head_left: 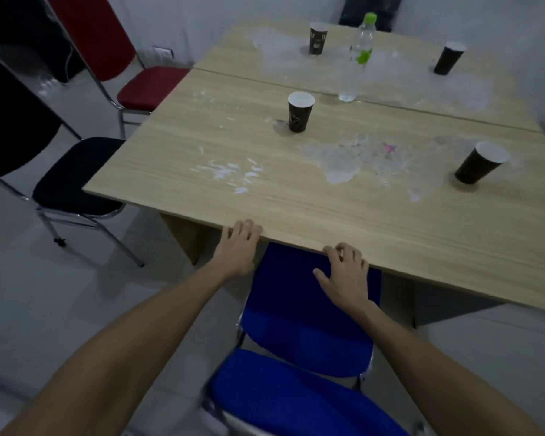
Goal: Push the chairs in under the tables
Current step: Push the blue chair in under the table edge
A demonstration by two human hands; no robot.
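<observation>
While my fingers [247, 229] curl loosely over the near edge of the tabletop [296, 171], they clamp nothing: the left hand [238, 250] rests at the rim, open and released. The right hand [343, 275] lies flat on the blue chair [296, 357], its fingertips touching the tabletop edge, also loose and gripping nothing. I judge that both palms sit there to steady and steer the chair as it goes in. The chair's blue pad nearest the table is tucked partly beneath the edge; the other blue pad is out towards me, so this push looks unfinished. Off to my left, a black chair [73, 187] has its seat partly under the corner, and a red chair [148, 86] stands beside the far table, seat just at its edge. Paper cups [300, 112] and a plastic bottle [357, 58] stand on the stained wood, so I would push gently.
</observation>
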